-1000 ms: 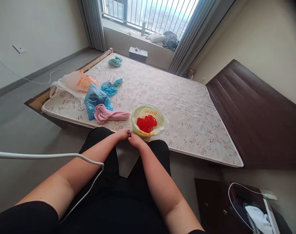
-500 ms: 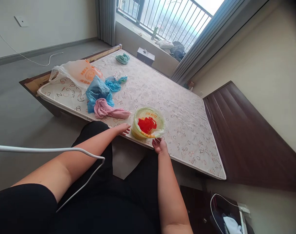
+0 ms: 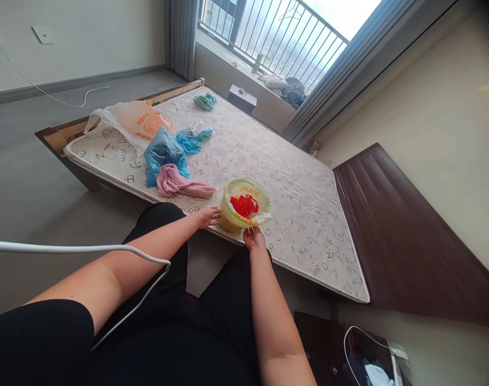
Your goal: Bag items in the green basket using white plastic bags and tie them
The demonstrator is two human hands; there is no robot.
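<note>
A yellow-green plastic basket (image 3: 229, 220) lined with a bag stands at the mattress's near edge, with a crumpled red plastic bag (image 3: 244, 206) inside. My left hand (image 3: 208, 216) is at the basket's left side, fingers stretched out and apart, the tips at or almost at its wall. Just under the front right of the rim is my right hand (image 3: 254, 238), palm up, with fingers spread and slightly bent; whether they touch the basket is hard to see. Left of the basket lies a pink towel (image 3: 180, 184), beside a blue plastic bag (image 3: 164, 153).
The patterned mattress (image 3: 301, 214) lies on a wooden bed frame with a dark headboard (image 3: 397, 230). A white and orange carrier bag (image 3: 135, 120), a smaller blue bag (image 3: 189, 142) and a green cloth (image 3: 205, 101) rest on it. A white cable (image 3: 75, 247) crosses my left arm.
My right hand has moved left, closer in under the basket's rim. My left hand has shifted slightly towards the basket's side. The basket stays at about the same place on the mattress.
</note>
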